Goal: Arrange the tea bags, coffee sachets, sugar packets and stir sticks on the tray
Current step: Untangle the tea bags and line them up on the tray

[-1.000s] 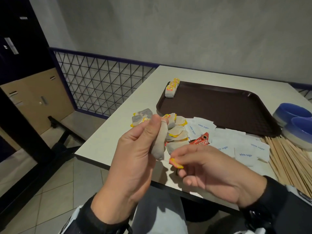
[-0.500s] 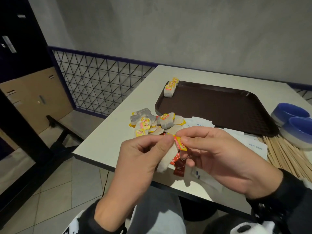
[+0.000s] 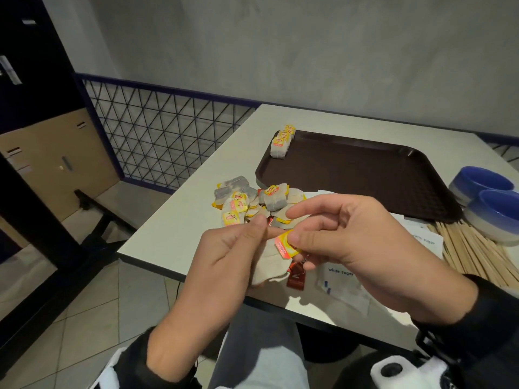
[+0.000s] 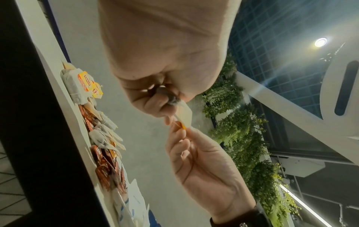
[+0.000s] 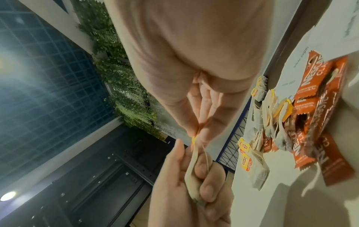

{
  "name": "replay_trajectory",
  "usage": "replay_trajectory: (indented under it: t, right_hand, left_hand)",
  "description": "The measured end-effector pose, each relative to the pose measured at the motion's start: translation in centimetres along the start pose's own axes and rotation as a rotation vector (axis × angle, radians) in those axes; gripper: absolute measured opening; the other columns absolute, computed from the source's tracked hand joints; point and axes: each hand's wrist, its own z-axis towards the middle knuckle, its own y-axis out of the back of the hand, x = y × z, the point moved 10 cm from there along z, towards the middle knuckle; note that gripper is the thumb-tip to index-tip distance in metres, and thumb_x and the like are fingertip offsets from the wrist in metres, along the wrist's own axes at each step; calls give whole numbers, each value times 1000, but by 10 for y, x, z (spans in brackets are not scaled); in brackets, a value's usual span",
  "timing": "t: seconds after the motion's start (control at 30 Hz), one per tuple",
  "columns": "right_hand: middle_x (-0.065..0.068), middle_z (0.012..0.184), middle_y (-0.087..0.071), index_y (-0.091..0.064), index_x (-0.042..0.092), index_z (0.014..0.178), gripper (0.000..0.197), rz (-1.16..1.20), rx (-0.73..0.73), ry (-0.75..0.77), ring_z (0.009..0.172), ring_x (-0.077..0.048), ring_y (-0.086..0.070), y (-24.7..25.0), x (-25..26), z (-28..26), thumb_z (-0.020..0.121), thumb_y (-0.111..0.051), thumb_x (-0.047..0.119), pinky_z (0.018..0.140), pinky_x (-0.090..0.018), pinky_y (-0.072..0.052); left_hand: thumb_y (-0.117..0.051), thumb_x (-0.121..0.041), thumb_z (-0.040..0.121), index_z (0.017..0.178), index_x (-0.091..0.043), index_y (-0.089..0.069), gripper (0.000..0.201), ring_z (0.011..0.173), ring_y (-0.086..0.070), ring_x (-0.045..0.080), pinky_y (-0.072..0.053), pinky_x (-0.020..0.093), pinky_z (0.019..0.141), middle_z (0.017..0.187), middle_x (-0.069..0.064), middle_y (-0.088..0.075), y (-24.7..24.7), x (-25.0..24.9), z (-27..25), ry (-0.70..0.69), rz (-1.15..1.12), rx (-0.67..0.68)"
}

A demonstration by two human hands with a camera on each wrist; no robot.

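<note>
Your left hand (image 3: 224,256) grips a tea bag (image 3: 269,265) between thumb and curled fingers, holding it up in front of the near edge of the bench (image 3: 174,237). Your right hand (image 3: 351,242) pinches the bag's yellow-and-red tag (image 3: 287,245) between thumb and forefinger, right against the tip of your left thumb. In the right wrist view the bag (image 5: 191,172) hangs limp through the left fingers (image 5: 205,190), with a thin string running beside it.

Just beyond your left hand lies a loose heap of tea bags (image 3: 252,204) on the bench. Under and beyond your right hand sit red coffee sachets (image 3: 296,277) and white sugar packets (image 3: 341,279), overlapping one another. To the outside of your right hand lies a bundle of wooden stir sticks (image 3: 471,248), and past them two blue bowls (image 3: 494,203) stand side by side.

The brown tray (image 3: 365,175) sits farther out, beyond both hands. A short row of tea bags (image 3: 282,141) stands on edge in its far left corner; the remaining tray floor shows bare brown.
</note>
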Motion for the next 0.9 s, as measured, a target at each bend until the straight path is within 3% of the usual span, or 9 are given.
replay_trajectory:
  t: [0.03, 0.13, 0.27, 0.37, 0.5, 0.6, 0.73, 0.83, 0.9]
  right_hand:
    - [-17, 72, -70, -71, 0, 104, 26, -8, -4, 8, 59, -24, -65, 1, 0, 0, 80, -77, -7, 54, -27, -54]
    - [-18, 72, -71, -71, 1, 103, 25, -36, -1, 26, 56, -23, -64, -1, 0, 1, 80, -77, -7, 54, -30, -53]
    - [-22, 81, -74, -72, 4, 102, 24, 21, 21, -25, 64, -25, -65, -4, -9, 2, 80, -78, -4, 56, -31, -55]
    - [-27, 90, -74, -69, 1, 106, 26, 140, 29, -96, 72, -32, -65, -5, -17, 3, 81, -75, -5, 60, -31, -58]
    - [-24, 85, -72, -68, 1, 109, 33, 190, 40, -114, 72, -31, -67, -5, -20, 3, 78, -75, -9, 60, -31, -59]
    - [-15, 76, -68, -69, 4, 105, 34, 137, -3, -22, 66, -25, -65, 1, -13, 5, 75, -77, -12, 59, -27, -56]
    - [-12, 78, -69, -72, 11, 99, 33, 71, -62, 126, 67, -22, -64, 9, 1, 5, 75, -78, -12, 63, -27, -56]
    - [-8, 86, -71, -74, 20, 98, 35, 4, -105, 222, 68, -19, -66, 13, 11, 2, 77, -80, -8, 67, -27, -56]
    - [-5, 87, -70, -74, 22, 97, 35, -34, -112, 284, 68, -15, -66, 14, 17, 0, 79, -80, -7, 68, -25, -56]
  left_hand:
    - [-49, -29, 104, 87, -26, -84, 39, 62, -64, 10, -46, 16, 54, 70, 4, -74, 1, -1, 0, -9, 26, 9]
    - [-43, -17, 78, 90, -24, -84, 43, 56, -46, 20, -35, 22, 47, 65, 26, -56, 2, -6, 0, -34, 69, 31]
    - [-46, -8, 70, 94, -23, -81, 44, 53, -43, 12, -36, 22, 51, 54, -7, -56, 4, -7, 1, -80, 103, -2]
    - [-48, -5, 75, 101, -28, -76, 44, 56, -48, 9, -39, 16, 53, 66, -1, -56, 3, -8, 2, -122, 95, 8]
    - [-55, -6, 82, 108, -33, -69, 40, 63, -50, 10, -42, 18, 58, 74, 3, -57, -1, -12, 1, -175, 125, 38]
    - [-58, -8, 83, 108, -34, -70, 38, 70, -54, 11, -45, 20, 60, 84, 4, -60, 2, -13, 1, -185, 139, 16]
    - [-64, -9, 80, 103, -32, -69, 33, 76, -63, 13, -51, 26, 64, 95, -4, -67, 3, -14, 1, -173, 109, 2]
    - [-68, -12, 79, 93, -27, -66, 21, 74, -60, 20, -50, 40, 65, 92, 1, -68, 5, -15, 2, -169, 103, -28]
    - [-71, -15, 79, 87, -24, -67, 12, 72, -57, 23, -47, 35, 64, 88, 3, -67, 6, -16, 3, -189, 125, -43]
